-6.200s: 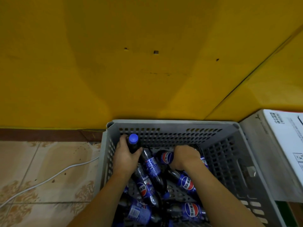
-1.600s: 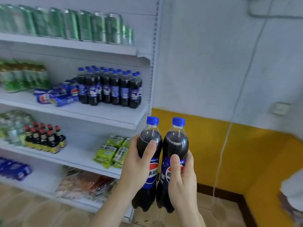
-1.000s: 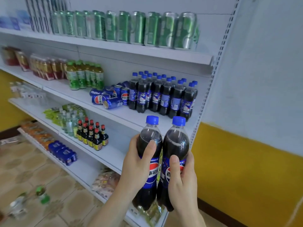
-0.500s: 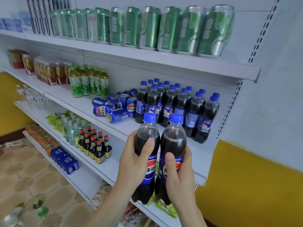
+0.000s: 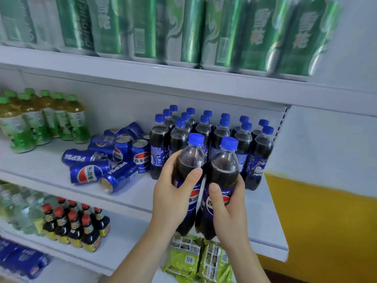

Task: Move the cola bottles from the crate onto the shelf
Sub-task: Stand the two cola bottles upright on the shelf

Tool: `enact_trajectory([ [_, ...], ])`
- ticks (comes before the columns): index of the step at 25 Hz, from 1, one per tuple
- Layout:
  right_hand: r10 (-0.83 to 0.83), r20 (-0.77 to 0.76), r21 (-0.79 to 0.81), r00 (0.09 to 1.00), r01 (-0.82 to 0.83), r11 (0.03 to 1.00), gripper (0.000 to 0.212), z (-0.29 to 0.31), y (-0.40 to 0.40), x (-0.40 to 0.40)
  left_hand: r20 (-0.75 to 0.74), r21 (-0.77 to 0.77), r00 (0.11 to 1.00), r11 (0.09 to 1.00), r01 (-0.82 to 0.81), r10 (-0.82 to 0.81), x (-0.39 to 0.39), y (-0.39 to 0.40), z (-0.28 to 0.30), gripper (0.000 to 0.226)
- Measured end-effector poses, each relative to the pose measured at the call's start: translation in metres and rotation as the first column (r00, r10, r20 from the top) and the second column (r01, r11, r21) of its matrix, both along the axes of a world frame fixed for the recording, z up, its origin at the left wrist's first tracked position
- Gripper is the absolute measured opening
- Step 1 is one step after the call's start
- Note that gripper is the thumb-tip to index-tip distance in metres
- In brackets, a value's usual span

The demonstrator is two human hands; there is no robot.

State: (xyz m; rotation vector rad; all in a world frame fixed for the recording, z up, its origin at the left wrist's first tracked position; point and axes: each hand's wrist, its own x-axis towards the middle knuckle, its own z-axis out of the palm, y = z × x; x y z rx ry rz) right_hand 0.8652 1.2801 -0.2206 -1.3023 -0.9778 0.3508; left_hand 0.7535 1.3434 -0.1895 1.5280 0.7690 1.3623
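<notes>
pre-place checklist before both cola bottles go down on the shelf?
1. Left hand grip on left cola bottle: ok.
2. Right hand grip on right cola bottle: ok.
3. Both bottles upright, caps on: ok.
4. Bare shelf space in front of the standing cola bottles: ok.
5. Toppled Pepsi cans clear of that spot: ok, they lie left.
6. Bottle bases above shelf level: cannot tell.

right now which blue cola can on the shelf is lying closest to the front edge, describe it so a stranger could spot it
Look at the middle shelf, under the row of green cans. Left of the standing cola bottles is a heap of blue cans. It is the tipped can nearest the shelf's front edge, alone in pointing its open silver end toward you.
</notes>
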Motion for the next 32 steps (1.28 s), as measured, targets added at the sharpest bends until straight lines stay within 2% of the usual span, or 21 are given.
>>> enact_trajectory([
  [4, -0.090, 0.028, 0.002, 0.996, 0.090, 0.996, 0.072, -0.003, 0.031, -0.002, 0.040, -0.035, 0.995, 0.995, 0.091, -0.090, 0.004, 0.038, -0.005, 0.047],
  [7, -0.110, 0.050, -0.037, 0.993, 0.112, 0.993, 0.075, -0.008, 0.048, 0.003, 0.030, -0.073, 0.991, 0.988, 0.135, -0.133, 0.009, 0.057, -0.013, 0.042],
  [10, -0.139, 0.035, -0.051, 0.990, 0.141, 0.989, 0.080, -0.017, 0.060, 0.010, 0.025, -0.066, 0.984, 0.982, 0.179, -0.178, 0.015, 0.071, -0.020, 0.039],
  [18, -0.155, 0.038, -0.057, 0.987, 0.157, 0.986, 0.074, -0.029, 0.070, 0.019, 0.010, -0.019, 0.977, 0.976, 0.215, -0.215, 0.023, 0.087, -0.031, 0.051],
  [21, -0.155, 0.061, -0.068, 0.986, 0.159, 0.985, 0.071, -0.032, 0.072, 0.022, -0.092, 0.009, 0.973, 0.977, 0.213, -0.212, 0.018, 0.086, -0.037, 0.046],
  [25, -0.126, 0.123, -0.118, 0.984, 0.140, 0.983, 0.065, -0.038, 0.065, 0.023, -0.305, 0.005, 0.935, 0.982, 0.190, -0.179, 0.004, 0.088, -0.072, 0.046],
  [27, -0.112, 0.193, -0.202, 0.975, 0.151, 0.968, 0.065, -0.043, 0.059, 0.025, -0.528, 0.104, 0.847, 0.985, 0.135, -0.061, -0.005, 0.088, -0.090, 0.055],
  [29, -0.072, 0.271, -0.333, 0.960, 0.164, 0.928, 0.080, -0.048, 0.050, 0.031, -0.714, 0.196, 0.697, 0.974, 0.113, 0.063, -0.009, 0.085, -0.095, 0.067],
  [30, -0.040, 0.306, -0.403, 0.951, 0.167, 0.900, 0.089, -0.049, 0.045, 0.033, -0.762, 0.194, 0.643, 0.975, 0.110, 0.079, -0.008, 0.083, -0.093, 0.070],
  [32, 0.005, 0.339, -0.493, 0.941, 0.173, 0.853, 0.101, -0.048, 0.040, 0.036, -0.790, 0.164, 0.608, 0.982, 0.095, 0.073, -0.002, 0.083, -0.088, 0.069],
])
